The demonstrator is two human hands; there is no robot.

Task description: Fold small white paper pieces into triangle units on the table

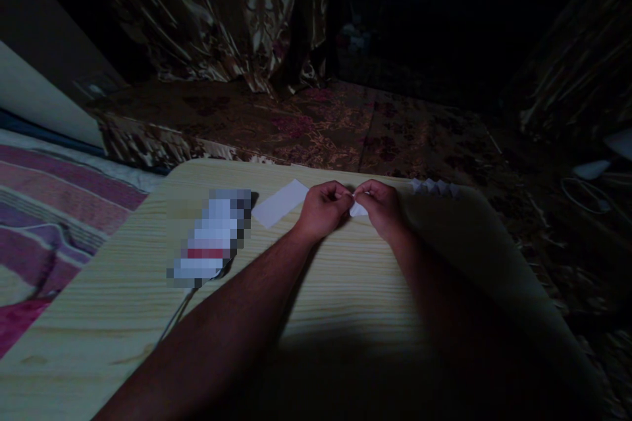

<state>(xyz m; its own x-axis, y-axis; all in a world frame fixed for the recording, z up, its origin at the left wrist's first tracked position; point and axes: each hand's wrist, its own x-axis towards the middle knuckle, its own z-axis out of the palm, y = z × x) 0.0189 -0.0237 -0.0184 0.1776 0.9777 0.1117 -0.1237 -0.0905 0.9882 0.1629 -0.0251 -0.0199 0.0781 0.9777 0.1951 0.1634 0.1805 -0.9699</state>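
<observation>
Both my hands meet over the far middle of the wooden table (pixel 345 289). Between them is a small piece of white paper (pixel 359 209), partly covered by my fingers. My left hand (pixel 326 209) is closed, its thumb and fingertips pinching the paper's left side. My right hand (pixel 380 206) pinches the same paper from the right. A flat white paper strip (pixel 281 202) lies on the table just left of my left hand. Several small folded white paper pieces (pixel 434 187) stand in a row at the far right edge.
A blurred-out device with a bright screen (pixel 212 237) lies on the left, a cable (pixel 172 319) running from it toward me. A striped bedcover (pixel 54 197) is at the left. Patterned cloth (pixel 306 122) and a shiny curtain (pixel 237 13) are behind the table. A white cable (pixel 585 196) lies at the right.
</observation>
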